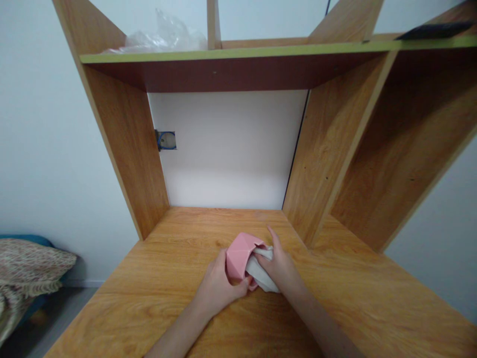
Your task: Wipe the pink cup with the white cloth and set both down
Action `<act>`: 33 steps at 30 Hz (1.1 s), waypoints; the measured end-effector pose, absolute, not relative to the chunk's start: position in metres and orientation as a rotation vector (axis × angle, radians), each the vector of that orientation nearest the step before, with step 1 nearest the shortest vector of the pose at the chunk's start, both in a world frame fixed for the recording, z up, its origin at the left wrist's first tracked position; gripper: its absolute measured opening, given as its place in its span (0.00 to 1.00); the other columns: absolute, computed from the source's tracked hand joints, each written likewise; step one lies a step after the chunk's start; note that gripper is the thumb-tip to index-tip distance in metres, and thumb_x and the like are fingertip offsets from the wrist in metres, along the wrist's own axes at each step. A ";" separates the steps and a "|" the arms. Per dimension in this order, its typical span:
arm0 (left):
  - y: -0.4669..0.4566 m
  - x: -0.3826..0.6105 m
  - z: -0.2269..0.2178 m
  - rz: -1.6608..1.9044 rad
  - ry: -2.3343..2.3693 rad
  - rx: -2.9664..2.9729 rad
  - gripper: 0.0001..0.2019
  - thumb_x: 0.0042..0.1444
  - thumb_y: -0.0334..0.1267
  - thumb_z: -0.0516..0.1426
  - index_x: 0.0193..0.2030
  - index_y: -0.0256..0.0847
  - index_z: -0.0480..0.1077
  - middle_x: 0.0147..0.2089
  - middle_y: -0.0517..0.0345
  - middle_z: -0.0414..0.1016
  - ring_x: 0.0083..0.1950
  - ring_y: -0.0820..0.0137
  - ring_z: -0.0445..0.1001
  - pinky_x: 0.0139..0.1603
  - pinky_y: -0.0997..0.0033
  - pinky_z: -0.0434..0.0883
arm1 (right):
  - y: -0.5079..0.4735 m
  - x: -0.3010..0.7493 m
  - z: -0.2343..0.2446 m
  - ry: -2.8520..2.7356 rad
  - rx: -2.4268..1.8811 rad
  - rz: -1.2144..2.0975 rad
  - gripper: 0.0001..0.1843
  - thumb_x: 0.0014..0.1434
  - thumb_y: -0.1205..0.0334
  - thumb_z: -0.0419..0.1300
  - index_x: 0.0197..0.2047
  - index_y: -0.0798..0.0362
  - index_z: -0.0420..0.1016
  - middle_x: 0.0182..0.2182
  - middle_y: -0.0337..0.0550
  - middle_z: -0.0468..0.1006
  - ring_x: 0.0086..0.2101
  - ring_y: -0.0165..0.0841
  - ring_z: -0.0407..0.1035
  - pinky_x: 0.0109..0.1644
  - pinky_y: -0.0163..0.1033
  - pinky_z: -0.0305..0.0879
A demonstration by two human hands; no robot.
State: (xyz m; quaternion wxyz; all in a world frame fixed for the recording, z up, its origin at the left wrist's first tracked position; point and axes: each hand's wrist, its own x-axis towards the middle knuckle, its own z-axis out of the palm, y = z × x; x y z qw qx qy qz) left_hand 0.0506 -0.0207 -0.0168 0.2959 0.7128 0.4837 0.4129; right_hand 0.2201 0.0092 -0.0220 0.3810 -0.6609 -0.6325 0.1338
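A pink faceted cup (240,256) lies tilted on the wooden desk (167,298), its opening turned to the right. My left hand (218,288) is wrapped round its lower left side. My right hand (281,266) presses a crumpled white cloth (261,273) against and partly into the cup's opening, its fingers closed over the cloth with the index finger stretched forward. Part of the cloth hangs out under my right palm.
Wooden side panels (128,144) and a shelf (231,52) frame the desk nook. Clear plastic (164,35) lies on the shelf, and a dark flat object (434,31) at the top right. A wall outlet box (166,140) sits at the back. Patterned bedding (26,268) shows at the left.
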 end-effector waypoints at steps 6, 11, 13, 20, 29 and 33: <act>-0.024 0.047 -0.011 1.135 1.236 1.942 0.25 0.43 0.39 0.59 0.50 0.39 0.62 0.46 0.51 0.71 0.45 0.61 0.69 0.45 0.65 0.65 | 0.008 0.218 -0.023 -1.620 -1.606 0.424 0.39 0.48 0.65 0.55 0.62 0.52 0.44 0.26 0.38 0.74 0.27 0.34 0.70 0.31 0.34 0.61; -0.023 0.043 -0.011 1.190 1.237 1.983 0.32 0.42 0.40 0.60 0.56 0.40 0.57 0.52 0.49 0.68 0.50 0.59 0.67 0.51 0.63 0.63 | 0.004 0.213 -0.027 -1.621 -1.522 0.468 0.34 0.49 0.68 0.51 0.61 0.52 0.48 0.32 0.42 0.75 0.32 0.36 0.71 0.35 0.37 0.63; -0.022 0.043 -0.012 1.181 1.237 1.986 0.32 0.43 0.41 0.59 0.56 0.39 0.56 0.53 0.49 0.67 0.51 0.60 0.67 0.51 0.63 0.63 | 0.004 0.212 -0.029 -1.604 -1.481 0.493 0.34 0.49 0.68 0.50 0.60 0.52 0.48 0.34 0.43 0.75 0.34 0.36 0.71 0.38 0.38 0.64; -0.019 0.045 -0.015 1.175 1.182 1.872 0.33 0.48 0.43 0.57 0.59 0.38 0.50 0.49 0.48 0.68 0.40 0.65 0.71 0.40 0.68 0.67 | 0.005 0.213 -0.030 -1.484 -1.413 0.539 0.34 0.51 0.65 0.48 0.62 0.54 0.43 0.41 0.45 0.73 0.40 0.35 0.69 0.45 0.41 0.63; -0.014 0.051 -0.030 1.079 1.005 1.722 0.45 0.43 0.47 0.62 0.61 0.37 0.39 0.46 0.50 0.67 0.31 0.73 0.67 0.29 0.75 0.64 | 0.008 0.208 -0.030 -1.260 -1.326 0.614 0.37 0.49 0.59 0.52 0.61 0.58 0.45 0.48 0.51 0.68 0.45 0.37 0.66 0.49 0.42 0.61; -0.019 0.053 -0.026 1.161 0.960 1.722 0.35 0.46 0.44 0.60 0.56 0.38 0.47 0.49 0.50 0.64 0.48 0.65 0.65 0.45 0.69 0.64 | 0.009 0.206 -0.033 -1.273 -1.277 0.651 0.37 0.47 0.59 0.54 0.60 0.56 0.48 0.43 0.48 0.72 0.43 0.37 0.68 0.48 0.42 0.61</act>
